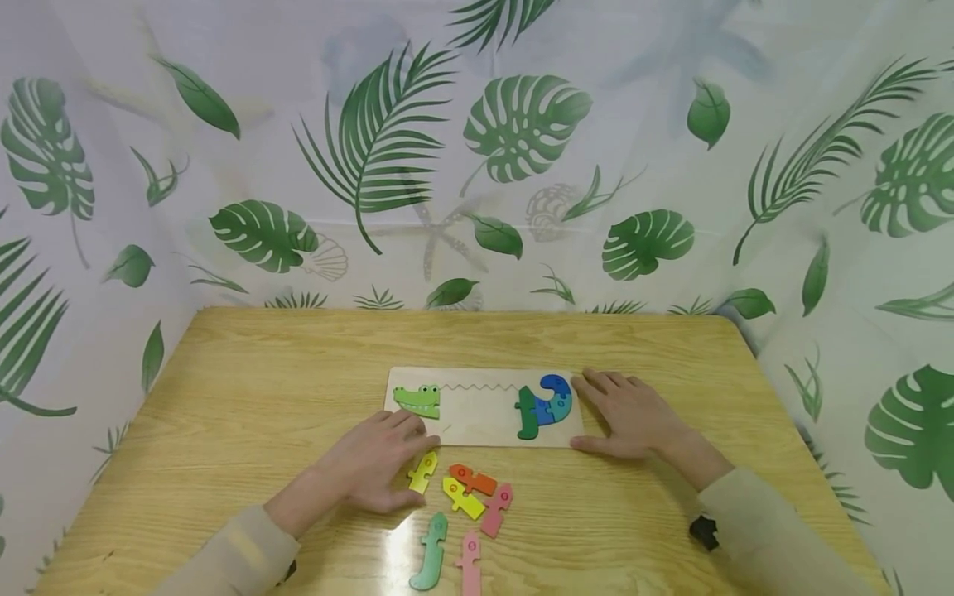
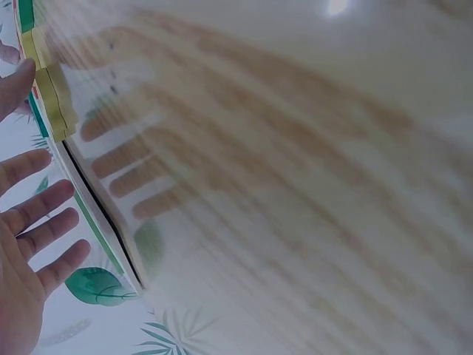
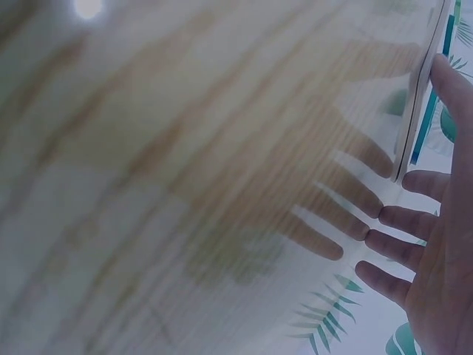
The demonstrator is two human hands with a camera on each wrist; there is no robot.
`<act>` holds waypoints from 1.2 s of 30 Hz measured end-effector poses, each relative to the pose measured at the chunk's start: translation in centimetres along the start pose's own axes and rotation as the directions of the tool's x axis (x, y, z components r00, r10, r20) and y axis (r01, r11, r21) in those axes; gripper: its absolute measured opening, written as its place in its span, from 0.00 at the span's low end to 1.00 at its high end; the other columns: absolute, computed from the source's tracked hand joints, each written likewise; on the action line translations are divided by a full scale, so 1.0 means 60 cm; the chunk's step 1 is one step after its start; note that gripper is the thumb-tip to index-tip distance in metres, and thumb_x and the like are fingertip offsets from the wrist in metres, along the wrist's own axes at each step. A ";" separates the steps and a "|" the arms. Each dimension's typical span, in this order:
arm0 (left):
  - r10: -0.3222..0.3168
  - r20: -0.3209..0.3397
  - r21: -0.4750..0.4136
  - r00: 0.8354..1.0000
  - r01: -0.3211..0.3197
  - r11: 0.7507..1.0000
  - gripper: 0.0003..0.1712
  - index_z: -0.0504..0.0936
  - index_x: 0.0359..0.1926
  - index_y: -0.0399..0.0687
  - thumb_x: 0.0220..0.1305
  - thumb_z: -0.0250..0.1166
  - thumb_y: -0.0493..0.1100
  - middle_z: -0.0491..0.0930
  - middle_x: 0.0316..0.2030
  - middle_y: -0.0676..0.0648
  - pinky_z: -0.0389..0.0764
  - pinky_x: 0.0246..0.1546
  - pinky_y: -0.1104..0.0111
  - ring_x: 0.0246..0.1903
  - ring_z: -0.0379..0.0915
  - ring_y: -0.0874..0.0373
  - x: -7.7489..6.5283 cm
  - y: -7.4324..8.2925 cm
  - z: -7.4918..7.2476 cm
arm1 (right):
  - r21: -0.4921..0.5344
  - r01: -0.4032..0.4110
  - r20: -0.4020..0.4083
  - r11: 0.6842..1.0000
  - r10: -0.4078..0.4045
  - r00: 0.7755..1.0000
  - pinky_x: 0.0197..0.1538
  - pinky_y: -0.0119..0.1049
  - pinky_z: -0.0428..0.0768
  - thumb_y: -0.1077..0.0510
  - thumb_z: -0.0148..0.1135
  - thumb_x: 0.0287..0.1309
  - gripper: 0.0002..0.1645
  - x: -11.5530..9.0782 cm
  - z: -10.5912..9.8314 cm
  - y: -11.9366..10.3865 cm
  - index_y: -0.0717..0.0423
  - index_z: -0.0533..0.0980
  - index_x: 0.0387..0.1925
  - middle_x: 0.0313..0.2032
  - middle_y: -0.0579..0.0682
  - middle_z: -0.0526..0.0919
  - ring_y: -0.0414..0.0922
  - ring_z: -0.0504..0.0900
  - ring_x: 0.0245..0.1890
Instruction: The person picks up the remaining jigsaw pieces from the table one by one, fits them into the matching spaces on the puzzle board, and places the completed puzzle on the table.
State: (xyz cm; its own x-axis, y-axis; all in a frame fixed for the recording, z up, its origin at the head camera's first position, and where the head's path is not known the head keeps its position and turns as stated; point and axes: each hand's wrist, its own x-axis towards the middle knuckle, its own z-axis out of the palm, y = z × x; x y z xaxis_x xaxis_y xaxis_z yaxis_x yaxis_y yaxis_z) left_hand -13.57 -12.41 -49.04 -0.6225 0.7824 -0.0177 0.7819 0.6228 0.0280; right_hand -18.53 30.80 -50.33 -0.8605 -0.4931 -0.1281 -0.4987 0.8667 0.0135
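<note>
Left grip: spread, empty, nearer
Left yellow piece: just right of left grip, slanting toward board
Right grip: spread at board's right end

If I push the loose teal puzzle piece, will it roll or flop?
The teal piece probably won't roll, since it lies flat on the table. Its crisp edges suggest it's stiff, not floppy. Its hooked end might make it swivel.

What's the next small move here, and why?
Probably have the left hand pinch the yellow piece by its thumb: it's the nearest loose one, and the puzzle board lies bare between the crocodile head and the dark green piece.
</note>
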 end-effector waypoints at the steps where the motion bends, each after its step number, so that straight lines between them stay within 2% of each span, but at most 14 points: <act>1: 0.000 0.002 0.003 1.000 0.000 1.000 0.43 0.76 0.70 0.58 0.63 0.63 0.76 0.80 0.58 0.50 0.79 0.64 0.55 0.61 0.75 0.53 0.000 0.001 -0.001 | -0.001 -0.001 0.004 1.000 0.001 1.000 0.73 0.67 0.69 0.13 0.51 0.58 0.65 0.000 0.000 0.001 0.52 0.60 0.82 0.79 0.62 0.65 0.64 0.68 0.76; 5: 0.000 0.009 0.002 1.000 0.000 1.000 0.43 0.76 0.70 0.58 0.63 0.64 0.75 0.80 0.57 0.50 0.79 0.64 0.55 0.60 0.75 0.53 0.000 0.003 -0.002 | -0.006 0.003 0.012 1.000 -0.003 1.000 0.73 0.67 0.69 0.12 0.49 0.59 0.66 0.001 -0.002 0.001 0.52 0.60 0.82 0.79 0.62 0.65 0.63 0.68 0.76; 12: 0.007 0.015 0.006 1.000 -0.007 1.000 0.41 0.78 0.69 0.59 0.64 0.64 0.74 0.80 0.58 0.50 0.80 0.62 0.56 0.59 0.74 0.53 -0.001 0.005 0.000 | -0.002 0.005 0.004 1.000 -0.005 1.000 0.72 0.67 0.70 0.14 0.52 0.59 0.65 0.000 -0.004 -0.002 0.53 0.61 0.81 0.78 0.62 0.66 0.64 0.69 0.75; 17: 0.004 0.024 -0.004 1.000 -0.004 1.000 0.40 0.79 0.70 0.59 0.64 0.64 0.73 0.80 0.58 0.50 0.80 0.62 0.56 0.59 0.74 0.54 -0.002 0.006 0.004 | 0.000 0.004 0.009 1.000 -0.004 1.000 0.73 0.66 0.70 0.13 0.51 0.59 0.65 -0.001 -0.004 -0.001 0.52 0.60 0.82 0.79 0.61 0.66 0.63 0.69 0.76; 36: -0.001 -0.016 -0.011 1.000 0.001 1.000 0.39 0.81 0.66 0.56 0.63 0.66 0.72 0.80 0.58 0.50 0.80 0.63 0.57 0.60 0.75 0.54 -0.010 0.006 0.010 | -0.015 0.009 -0.009 1.000 -0.009 1.000 0.71 0.66 0.71 0.14 0.52 0.59 0.64 -0.001 -0.003 -0.002 0.53 0.61 0.81 0.78 0.62 0.67 0.64 0.70 0.75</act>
State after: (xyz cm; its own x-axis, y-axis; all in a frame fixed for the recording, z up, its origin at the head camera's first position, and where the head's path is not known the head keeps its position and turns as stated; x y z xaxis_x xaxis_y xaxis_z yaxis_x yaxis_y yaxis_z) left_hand -12.92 -12.67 -49.62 -0.6239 0.7815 -0.0015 0.7809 0.6234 0.0389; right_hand -18.45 30.70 -50.16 -0.8567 -0.5019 -0.1188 -0.5081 0.8608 0.0273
